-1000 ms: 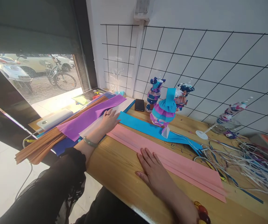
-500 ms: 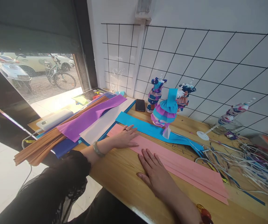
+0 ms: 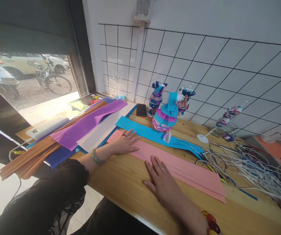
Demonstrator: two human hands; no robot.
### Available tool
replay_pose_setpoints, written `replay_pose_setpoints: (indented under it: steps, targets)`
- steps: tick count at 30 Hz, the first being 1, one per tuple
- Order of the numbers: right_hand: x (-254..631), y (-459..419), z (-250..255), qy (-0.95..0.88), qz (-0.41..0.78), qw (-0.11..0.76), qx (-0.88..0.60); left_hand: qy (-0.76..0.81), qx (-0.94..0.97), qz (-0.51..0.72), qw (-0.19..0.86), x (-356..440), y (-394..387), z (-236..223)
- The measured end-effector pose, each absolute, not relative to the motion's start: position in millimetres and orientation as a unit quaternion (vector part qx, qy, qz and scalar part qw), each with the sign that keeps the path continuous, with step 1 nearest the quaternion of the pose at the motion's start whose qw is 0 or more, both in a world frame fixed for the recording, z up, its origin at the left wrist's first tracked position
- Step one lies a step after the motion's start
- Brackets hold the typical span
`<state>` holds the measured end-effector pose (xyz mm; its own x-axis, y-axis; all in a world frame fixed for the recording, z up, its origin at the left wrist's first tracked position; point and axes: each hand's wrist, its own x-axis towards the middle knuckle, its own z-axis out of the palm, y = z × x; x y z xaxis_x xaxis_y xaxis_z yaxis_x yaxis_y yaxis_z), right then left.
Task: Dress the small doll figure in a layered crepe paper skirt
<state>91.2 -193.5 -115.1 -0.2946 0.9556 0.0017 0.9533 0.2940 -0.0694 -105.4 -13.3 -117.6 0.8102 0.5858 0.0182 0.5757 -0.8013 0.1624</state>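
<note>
A long pink strip of crepe paper (image 3: 191, 174) lies across the wooden table (image 3: 121, 179). My left hand (image 3: 124, 143) rests flat on its left end, fingers stretched out. Lower down, my right hand (image 3: 158, 178) lies with its fingertips on the strip's near edge and its fingers extended; nothing is in it. Behind the pink paper runs a blue strip (image 3: 145, 130), narrowing on the right. Purple paper (image 3: 89, 125) and a pale strip (image 3: 103, 130) are left of my left hand.
Ruffled paper dolls (image 3: 167, 117) stand at the back beside a black phone (image 3: 141, 110). Another decorated figure on a white stand (image 3: 202, 138) tilts further right. Tangled paper strips (image 3: 260, 169) heap at the right. Folded brown paper (image 3: 40, 147) overhangs the left edge near a white device (image 3: 47, 126).
My left hand has come from the pale and purple strips, rightward onto the pink strip's left end. My right hand has stayed nearly in place. The camera view has turned slightly right.
</note>
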Motion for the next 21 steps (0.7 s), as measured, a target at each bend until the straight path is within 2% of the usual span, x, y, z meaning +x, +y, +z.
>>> replay_pose_setpoints:
  steps: [11,21]
  targets:
    - [148.5,-222.4,-129.3,-0.817,-0.023,0.041,-0.575,0.296,0.952,0.061,0.048,-107.3,-9.4,-125.6]
    - [215.2,-267.2,-133.7,-0.795,-0.060,0.051,-0.602,0.308,0.950,0.034,0.050,-105.8,-11.5,-119.3]
